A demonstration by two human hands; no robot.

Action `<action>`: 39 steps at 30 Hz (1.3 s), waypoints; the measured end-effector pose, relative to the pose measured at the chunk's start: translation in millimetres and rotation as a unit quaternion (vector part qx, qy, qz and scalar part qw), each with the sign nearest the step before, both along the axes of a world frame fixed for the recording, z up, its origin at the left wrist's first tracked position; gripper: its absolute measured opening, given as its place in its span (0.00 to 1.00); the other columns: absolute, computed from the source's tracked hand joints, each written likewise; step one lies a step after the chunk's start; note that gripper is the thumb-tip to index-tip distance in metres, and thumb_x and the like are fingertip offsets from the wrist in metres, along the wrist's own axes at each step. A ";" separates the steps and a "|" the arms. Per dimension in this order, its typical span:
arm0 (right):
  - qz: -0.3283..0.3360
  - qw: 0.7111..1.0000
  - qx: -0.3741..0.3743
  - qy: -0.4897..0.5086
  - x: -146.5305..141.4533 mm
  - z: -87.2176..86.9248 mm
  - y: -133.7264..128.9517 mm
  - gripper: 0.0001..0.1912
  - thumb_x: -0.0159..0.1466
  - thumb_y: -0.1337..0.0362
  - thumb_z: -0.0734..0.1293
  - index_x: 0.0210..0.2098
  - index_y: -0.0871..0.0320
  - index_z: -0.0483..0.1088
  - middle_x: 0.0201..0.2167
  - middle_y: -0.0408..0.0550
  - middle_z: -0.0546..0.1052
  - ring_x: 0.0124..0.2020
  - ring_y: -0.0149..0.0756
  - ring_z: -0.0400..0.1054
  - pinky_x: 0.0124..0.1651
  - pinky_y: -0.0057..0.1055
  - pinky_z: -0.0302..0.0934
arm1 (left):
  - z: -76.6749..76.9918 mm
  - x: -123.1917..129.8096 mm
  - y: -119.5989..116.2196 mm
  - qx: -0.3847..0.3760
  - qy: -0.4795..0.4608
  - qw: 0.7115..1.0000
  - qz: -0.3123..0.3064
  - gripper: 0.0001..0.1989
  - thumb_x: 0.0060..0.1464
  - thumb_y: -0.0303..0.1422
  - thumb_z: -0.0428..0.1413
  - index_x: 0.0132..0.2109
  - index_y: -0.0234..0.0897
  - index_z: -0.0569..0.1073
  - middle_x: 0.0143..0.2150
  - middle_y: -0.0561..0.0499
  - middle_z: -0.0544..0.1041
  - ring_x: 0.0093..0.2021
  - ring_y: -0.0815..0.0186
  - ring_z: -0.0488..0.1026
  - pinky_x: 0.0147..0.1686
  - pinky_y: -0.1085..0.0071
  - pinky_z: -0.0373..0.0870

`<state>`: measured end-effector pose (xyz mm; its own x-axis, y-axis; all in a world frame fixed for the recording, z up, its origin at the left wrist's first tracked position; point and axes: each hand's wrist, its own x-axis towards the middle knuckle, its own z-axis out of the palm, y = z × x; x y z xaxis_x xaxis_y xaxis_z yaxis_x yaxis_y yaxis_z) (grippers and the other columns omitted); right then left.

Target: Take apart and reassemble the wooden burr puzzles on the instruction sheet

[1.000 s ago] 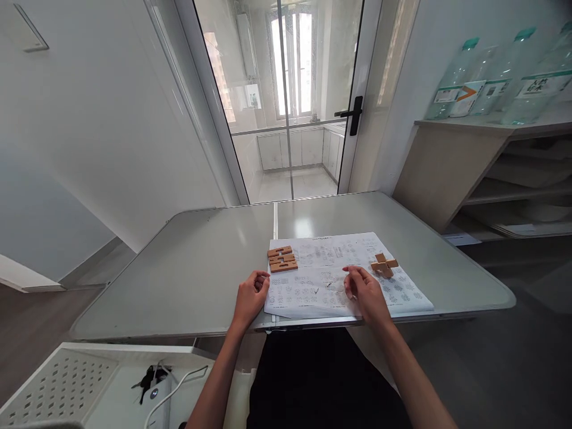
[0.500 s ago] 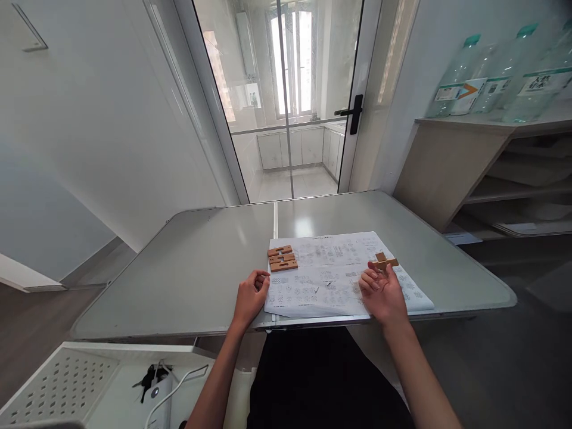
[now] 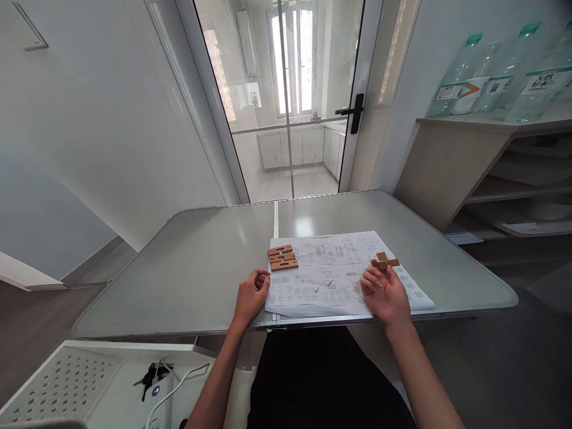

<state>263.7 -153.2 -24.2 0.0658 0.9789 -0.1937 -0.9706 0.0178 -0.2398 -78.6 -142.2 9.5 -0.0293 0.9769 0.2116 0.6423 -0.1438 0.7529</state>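
My right hand is turned palm up over the right part of a printed sheet. Its thumb and fingers grip crossed wooden puzzle pieces, whose ends stick out past the fingertips. At the sheet's left edge rests my left hand, fingers loosely curled together, with nothing visible in it. Just beyond it, on the sheet's left side, several notched wooden puzzle pieces lie side by side. Small diagrams cover the sheet, and two dark pen marks show near its middle.
The sheet lies on a pale glossy table. A white open drawer or tray with keys, a white device and a cable is below left. A shelf unit with plastic bottles stands right; a glass door is behind the table.
My right hand has shifted and turned very slightly, with the crossed pieces still in its fingers. My left hand and the pieces on the sheet have not visibly moved.
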 end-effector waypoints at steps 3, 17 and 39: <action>-0.005 1.000 0.006 -0.019 -1.3 -2.4 1.7 0.05 0.70 0.64 0.64 0.39 0.58 0.69 0.23 0.35 0.63 0.17 0.22 0.56 0.18 0.20 0.56 | 1.7 0.7 -0.9 0.001 0.003 1.000 0.001 0.14 0.63 0.42 0.53 0.45 0.39 0.78 0.31 0.53 0.78 0.31 0.64 0.73 0.36 0.70 0.68; 0.016 0.988 0.012 -0.155 -12.4 7.5 -0.1 0.14 0.58 0.59 0.73 0.27 0.57 0.64 0.22 0.35 0.64 0.18 0.21 0.54 0.19 0.19 0.56 | -0.6 -0.3 0.5 0.001 0.000 1.000 0.000 0.14 0.63 0.42 0.53 0.44 0.39 0.77 0.30 0.53 0.78 0.31 0.64 0.73 0.34 0.71 0.67; 0.277 0.683 0.274 -0.618 -59.4 66.7 -17.9 0.17 0.64 0.59 0.64 0.20 0.58 0.67 0.18 0.42 0.71 0.20 0.29 0.60 0.27 0.28 0.53 | 53.3 72.9 -12.2 -0.141 -0.214 0.910 -0.325 0.30 0.62 0.56 0.56 0.59 0.38 0.75 0.54 0.42 0.79 0.52 0.53 0.76 0.50 0.61 0.74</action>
